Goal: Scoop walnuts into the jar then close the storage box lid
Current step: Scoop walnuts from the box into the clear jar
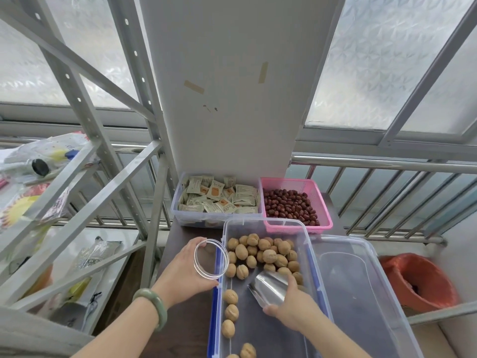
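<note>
A clear storage box (308, 244) with blue latches lies open on the dark table, and walnuts (268, 254) are piled at its far end, with a few loose ones (230, 297) along its left side. My left hand (185, 272) holds a clear round jar (211, 258) at the box's left rim, its mouth facing me. My right hand (291, 306) grips a shiny metal scoop (268, 286) inside the box, its mouth pointing at the pile. The clear lid (361, 293) rests to the right of the box.
Behind the box stand a clear tub of snack packets (219, 197) and a pink basket of red dates (296, 205). A grey metal shelf rack (77, 202) with bags fills the left. An orange-lined bin (418, 282) sits at the right, below a steel railing (387, 164).
</note>
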